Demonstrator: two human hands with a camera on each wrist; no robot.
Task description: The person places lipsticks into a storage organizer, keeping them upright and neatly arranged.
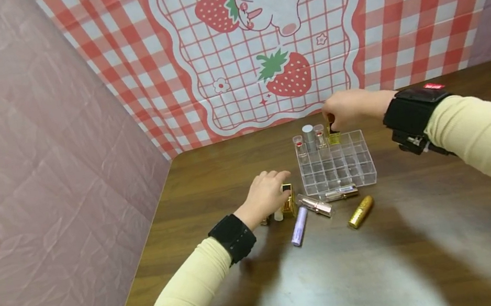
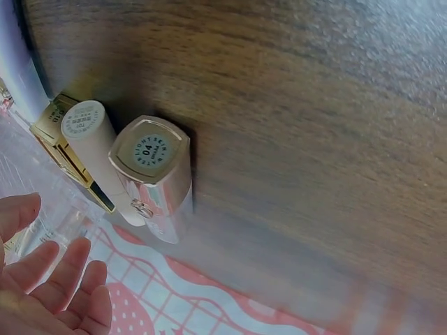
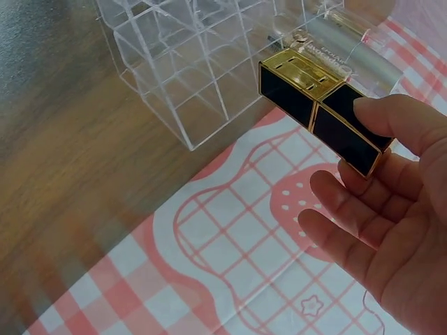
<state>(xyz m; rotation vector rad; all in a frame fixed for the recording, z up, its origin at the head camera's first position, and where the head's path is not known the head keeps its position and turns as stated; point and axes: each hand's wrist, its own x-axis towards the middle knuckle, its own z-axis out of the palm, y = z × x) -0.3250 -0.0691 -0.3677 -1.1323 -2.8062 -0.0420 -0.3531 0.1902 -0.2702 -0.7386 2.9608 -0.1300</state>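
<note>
My right hand (image 1: pixel 344 108) pinches a black and gold square lipstick (image 3: pixel 318 105) between thumb and fingers, its gold end at the back row of the clear compartment organizer (image 1: pixel 364 167). Over the table to the left, my left hand (image 1: pixel 263 198) hovers with fingers spread and holds nothing. Beside it stands a gold lipstick with a dark top (image 1: pixel 289 205). The left wrist view shows a pale round tube (image 2: pixel 94 146) and a square-ended pinkish lipstick labelled 04 (image 2: pixel 155 171) standing next to that gold one, apart from the fingers.
In the organizer's back row stand a silver-capped tube (image 1: pixel 308 135) and two clear-capped lipsticks, one on each side. Before the organizer lie a lilac tube (image 1: pixel 300 227), a rose-gold lipstick (image 1: pixel 316 206), a silvery one (image 1: pixel 339 193) and a gold one (image 1: pixel 361 212). A checked cloth hangs behind.
</note>
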